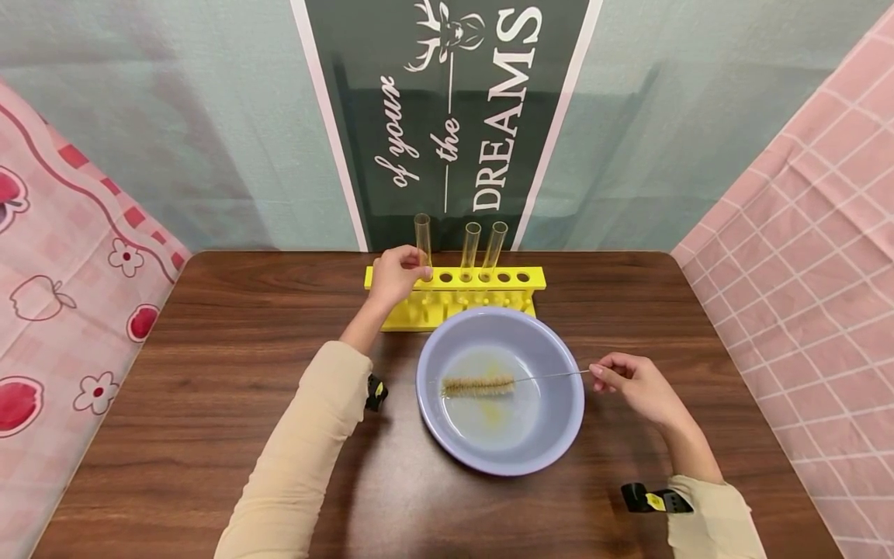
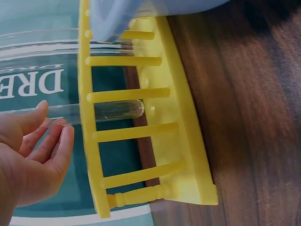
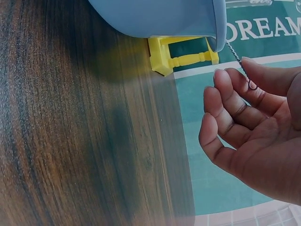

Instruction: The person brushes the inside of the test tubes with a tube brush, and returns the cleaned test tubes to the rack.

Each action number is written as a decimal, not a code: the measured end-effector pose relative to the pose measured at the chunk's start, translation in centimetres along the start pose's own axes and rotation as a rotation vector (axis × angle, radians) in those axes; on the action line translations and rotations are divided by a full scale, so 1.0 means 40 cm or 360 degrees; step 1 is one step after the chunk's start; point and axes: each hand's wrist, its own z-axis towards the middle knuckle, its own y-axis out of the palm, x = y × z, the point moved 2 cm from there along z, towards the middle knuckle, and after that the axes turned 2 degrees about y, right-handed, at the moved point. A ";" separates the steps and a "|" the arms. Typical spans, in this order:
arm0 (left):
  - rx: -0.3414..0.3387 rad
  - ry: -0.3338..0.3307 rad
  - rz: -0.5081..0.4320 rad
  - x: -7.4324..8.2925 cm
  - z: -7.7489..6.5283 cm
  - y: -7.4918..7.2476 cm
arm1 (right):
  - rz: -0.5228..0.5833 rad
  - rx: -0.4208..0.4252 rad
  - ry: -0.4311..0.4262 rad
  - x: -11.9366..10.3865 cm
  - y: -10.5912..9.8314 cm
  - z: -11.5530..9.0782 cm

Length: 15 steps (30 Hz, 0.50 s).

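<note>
Transparent, the leftmost test tube (image 1: 422, 230) stands in the far yellow rack (image 1: 482, 285), my left grip (image 1: 399, 276) lightly pinching it; my right grip (image 1: 637, 382) pinches a wire-stemmed brush (image 1: 478, 386) reaching into the nearer lilac basin (image 1: 556, 415).

I am wearing cream sleeves (image 1: 300, 442) that are wrinkling in soft folds. Black bands (image 1: 637, 498) are showing near my cuffs (image 1: 352, 361), each carrying a small yellow patch (image 1: 655, 501). My fingers (image 3: 231, 96) are going bare.
</note>
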 end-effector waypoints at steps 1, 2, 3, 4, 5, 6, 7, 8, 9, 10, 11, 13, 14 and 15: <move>0.0008 0.0006 -0.0013 0.003 0.000 -0.003 | -0.0005 0.0005 0.0000 0.001 0.000 0.000; 0.0017 0.0011 -0.0025 0.007 -0.001 -0.006 | -0.0008 0.0008 -0.0001 0.001 0.000 0.000; 0.0027 0.0016 -0.0029 0.010 -0.001 -0.009 | -0.0011 0.0008 0.0001 0.001 0.000 -0.001; 0.0036 0.0020 -0.0033 0.014 -0.002 -0.012 | -0.0012 0.0006 0.0002 0.000 0.000 -0.001; 0.0046 0.0026 -0.0037 0.017 -0.003 -0.016 | -0.0014 0.0006 0.0008 0.000 0.001 -0.001; 0.0055 0.0034 -0.0043 0.021 -0.004 -0.019 | -0.0015 0.0006 0.0014 0.000 0.001 -0.001; 0.0064 0.0042 -0.0054 0.025 -0.006 -0.023 | -0.0018 0.0005 0.0017 -0.001 0.001 -0.001; 0.0073 0.0054 -0.0061 0.029 -0.007 -0.027 | -0.0017 0.0004 0.0021 -0.002 0.002 -0.001; 0.0082 0.0066 -0.0071 0.033 -0.009 -0.032 | -0.0018 0.0003 0.0021 -0.003 0.002 -0.001; 0.0089 0.0079 -0.0085 0.037 -0.012 -0.037 | -0.0018 0.0004 0.0021 -0.004 0.002 -0.001; 0.0096 0.0096 -0.0100 0.042 -0.015 -0.042 | -0.0021 0.0005 0.0016 -0.004 0.001 -0.001; 0.0108 0.0129 -0.0126 0.052 -0.021 -0.054 | -0.0025 0.0012 0.0004 -0.006 0.001 -0.001; 0.0112 0.0144 -0.0133 0.058 -0.025 -0.060 | -0.0027 0.0014 -0.0006 -0.006 0.001 0.000; 0.0116 0.0156 -0.0147 0.063 -0.029 -0.065 | -0.0024 0.0017 -0.0015 -0.005 0.001 0.000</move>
